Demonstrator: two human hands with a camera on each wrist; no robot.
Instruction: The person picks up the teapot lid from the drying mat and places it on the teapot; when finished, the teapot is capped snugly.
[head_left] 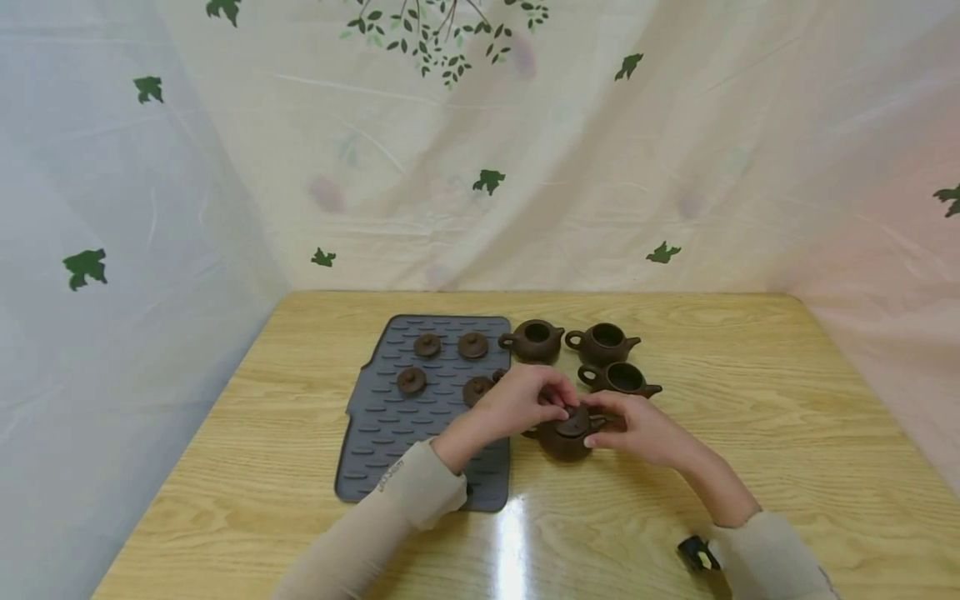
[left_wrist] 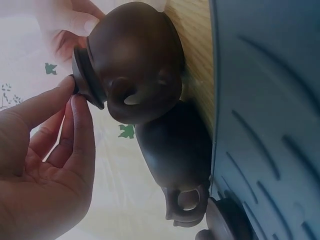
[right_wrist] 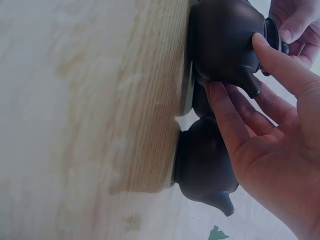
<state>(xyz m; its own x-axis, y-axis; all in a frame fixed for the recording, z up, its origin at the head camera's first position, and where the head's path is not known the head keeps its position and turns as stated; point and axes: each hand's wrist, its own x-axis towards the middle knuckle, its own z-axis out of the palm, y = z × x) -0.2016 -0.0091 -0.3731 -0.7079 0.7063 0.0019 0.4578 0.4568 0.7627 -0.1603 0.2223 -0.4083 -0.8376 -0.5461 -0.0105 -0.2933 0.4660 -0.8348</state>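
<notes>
Near the front of a teapot group stands a dark brown teapot (head_left: 562, 447), its handle toward the left. My left hand (head_left: 522, 398) pinches the knob of a brown lid (left_wrist: 86, 77) between thumb and fingers. That lid sits at the teapot's mouth, slightly tilted in the left wrist view. On the spout side, my right hand (head_left: 637, 427) holds the teapot body, thumb and fingers on either side of the spout (right_wrist: 248, 82). Another teapot (left_wrist: 172, 142) stands close behind, mostly covered by my left hand in the head view.
A grey ridged mat (head_left: 420, 433) lies to the left, bearing several lids, one a round lid (head_left: 412, 381). Farther back stand lidless teapots: one at the mat's edge (head_left: 537, 342), another teapot (head_left: 604, 343) right of it, and a third teapot (head_left: 624, 377) nearer. A leaf-patterned curtain (head_left: 480, 225) hangs behind the table.
</notes>
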